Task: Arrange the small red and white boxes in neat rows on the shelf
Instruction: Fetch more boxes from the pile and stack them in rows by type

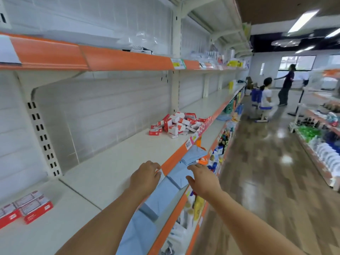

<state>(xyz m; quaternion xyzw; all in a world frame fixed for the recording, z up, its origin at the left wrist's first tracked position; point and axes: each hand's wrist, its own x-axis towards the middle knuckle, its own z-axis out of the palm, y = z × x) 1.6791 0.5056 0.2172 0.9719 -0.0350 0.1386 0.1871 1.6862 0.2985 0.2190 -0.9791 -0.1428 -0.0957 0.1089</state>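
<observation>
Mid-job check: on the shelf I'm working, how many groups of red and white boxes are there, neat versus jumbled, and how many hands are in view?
Neat groups of red and white boxes: 1
Jumbled heaps of boxes: 1
Hands, left hand and right hand: 2
Total: 4

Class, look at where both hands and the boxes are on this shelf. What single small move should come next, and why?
Probably reach both hands further along the shelf toward the jumbled pile of boxes. The left hand and right hand are near the shelf's front edge, seemingly holding no box, and the pile lies well beyond them. A few boxes already sit tidy at the near left.
</observation>
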